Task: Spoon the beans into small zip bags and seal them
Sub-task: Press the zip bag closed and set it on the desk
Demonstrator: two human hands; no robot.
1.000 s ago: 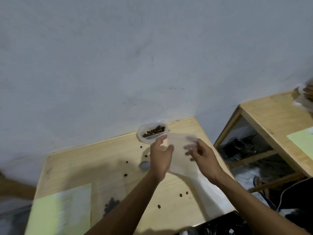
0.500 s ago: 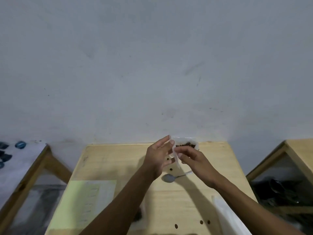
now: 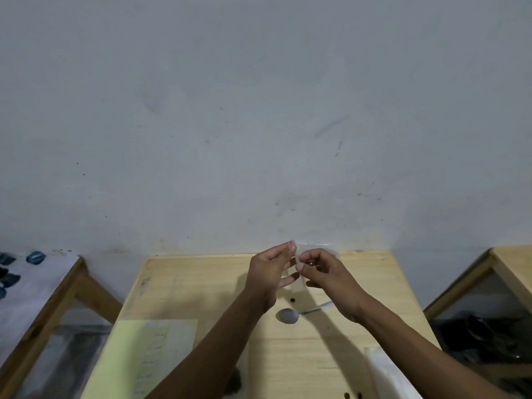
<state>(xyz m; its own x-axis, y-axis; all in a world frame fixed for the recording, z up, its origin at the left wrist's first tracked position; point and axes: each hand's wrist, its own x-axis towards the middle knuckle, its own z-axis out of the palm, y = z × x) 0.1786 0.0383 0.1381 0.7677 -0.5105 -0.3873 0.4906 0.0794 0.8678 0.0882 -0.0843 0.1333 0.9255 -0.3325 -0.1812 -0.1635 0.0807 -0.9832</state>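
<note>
A small clear zip bag (image 3: 299, 279) hangs upright above the far middle of the wooden table (image 3: 195, 286). My left hand (image 3: 269, 276) pinches its top edge from the left. My right hand (image 3: 325, 279) pinches it from the right with thumb and fingers curled. A metal spoon (image 3: 299, 312) lies on the table just below the hands, bowl to the left. The container of beans is mostly hidden behind my right hand. A few loose dark beans (image 3: 292, 299) lie on the wood.
A yellow-green paper sheet (image 3: 141, 358) lies at the near left of the table. A stack of clear bags (image 3: 388, 375) lies at the near right. More wooden tables stand to the left (image 3: 37, 309) and right (image 3: 512, 263). A grey wall rises behind.
The view has swung left and steadied. Both hands have come closer together on the bag's top edge, and the bag now hangs narrow between them.
</note>
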